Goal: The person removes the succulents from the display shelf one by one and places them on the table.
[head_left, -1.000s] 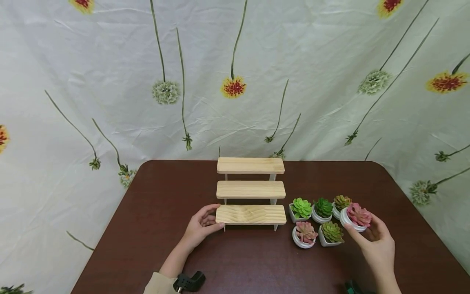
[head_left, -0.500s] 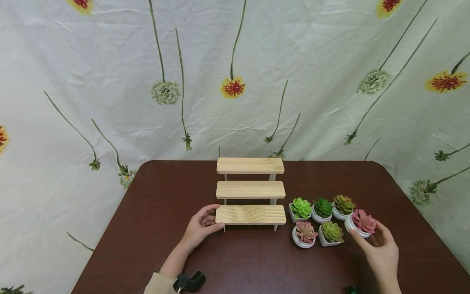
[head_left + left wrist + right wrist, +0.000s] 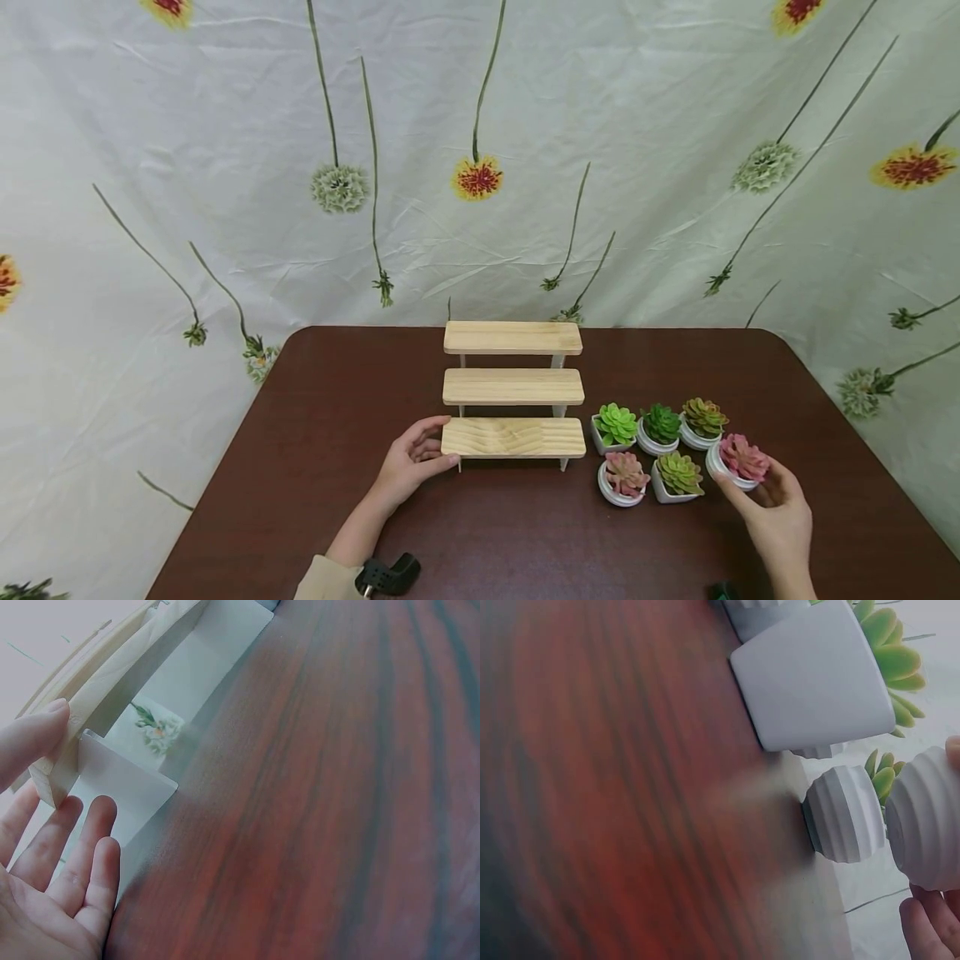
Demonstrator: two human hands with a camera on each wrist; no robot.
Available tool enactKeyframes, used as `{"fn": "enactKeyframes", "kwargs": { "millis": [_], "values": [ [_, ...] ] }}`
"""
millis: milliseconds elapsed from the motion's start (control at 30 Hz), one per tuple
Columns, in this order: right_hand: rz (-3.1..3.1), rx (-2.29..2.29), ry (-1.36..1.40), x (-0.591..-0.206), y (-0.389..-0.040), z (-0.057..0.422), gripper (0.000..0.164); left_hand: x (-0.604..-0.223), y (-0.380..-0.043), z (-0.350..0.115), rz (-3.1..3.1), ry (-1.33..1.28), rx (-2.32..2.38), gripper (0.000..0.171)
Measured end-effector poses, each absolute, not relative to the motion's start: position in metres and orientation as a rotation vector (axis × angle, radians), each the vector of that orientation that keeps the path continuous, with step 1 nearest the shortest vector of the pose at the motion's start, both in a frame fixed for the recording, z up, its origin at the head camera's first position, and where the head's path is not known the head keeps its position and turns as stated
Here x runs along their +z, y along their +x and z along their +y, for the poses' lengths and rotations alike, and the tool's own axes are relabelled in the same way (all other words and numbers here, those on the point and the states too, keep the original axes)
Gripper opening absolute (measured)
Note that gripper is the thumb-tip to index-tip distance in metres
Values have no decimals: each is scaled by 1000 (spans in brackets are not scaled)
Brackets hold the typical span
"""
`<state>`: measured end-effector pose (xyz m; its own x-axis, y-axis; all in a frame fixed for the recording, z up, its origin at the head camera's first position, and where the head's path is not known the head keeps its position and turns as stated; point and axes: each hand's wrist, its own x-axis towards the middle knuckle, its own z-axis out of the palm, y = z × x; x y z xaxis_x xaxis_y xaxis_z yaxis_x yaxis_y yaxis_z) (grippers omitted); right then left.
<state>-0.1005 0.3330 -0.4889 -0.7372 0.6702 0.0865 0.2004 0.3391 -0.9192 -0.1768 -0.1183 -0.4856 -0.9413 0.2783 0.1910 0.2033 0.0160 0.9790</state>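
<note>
My right hand (image 3: pixel 780 512) grips a pink potted succulent (image 3: pixel 742 458) by its round white pot. Seen from the right wrist, the ribbed pot (image 3: pixel 928 817) hangs above the tabletop, its base higher than that of the ribbed pot (image 3: pixel 846 815) beyond it. At centre stands a three-tier display stand (image 3: pixel 513 387) with pale wooden shelves on clear supports. My left hand (image 3: pixel 410 462) pinches the left end of its lowest shelf (image 3: pixel 517 437). In the left wrist view the thumb (image 3: pixel 37 739) lies on the board's edge and fingertips touch its other side.
Left of the held pot sit a bright green succulent (image 3: pixel 617 427), a dark green one (image 3: pixel 661 425), a reddish-green one (image 3: pixel 703 418), a dusty pink one (image 3: pixel 626 475) and a yellow-green one (image 3: pixel 678 475). The brown table (image 3: pixel 525 542) ends at a flowered cloth (image 3: pixel 420 167).
My right hand has carried the pink succulent right and toward me, then slightly lower over the last half second. The left hand and the stand stay put.
</note>
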Motion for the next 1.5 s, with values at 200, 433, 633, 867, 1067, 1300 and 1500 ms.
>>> {"fn": "enactKeyframes", "kwargs": {
  "millis": [200, 433, 633, 867, 1067, 1300, 1500],
  "values": [
    [-2148, 1380, -762, -491, -100, 333, 65, -485, -177, -118, 2186, 523, 2106, 58],
    [-2169, 1349, -761, -492, -101, 336, 67, -487, -177, -118, 2181, 527, 2110, 59],
    [-2213, 1336, -780, -496, -101, 338, 68, -504, -185, -120, 2169, 520, 2134, 59],
    [-2240, 1328, -779, -501, -100, 340, 69, -514, -188, -122, 2167, 516, 2144, 60],
    [-2285, 1320, -788, -503, -99, 342, 72, -513, -187, -121, 2167, 551, 2155, 59],
    [-2303, 1344, -793, -505, -100, 343, 75, -513, -188, -122, 2208, 556, 2126, 58],
    [-2306, 1353, -767, -505, -100, 340, 73, -514, -189, -122, 2218, 515, 2124, 57]
  ]
}}
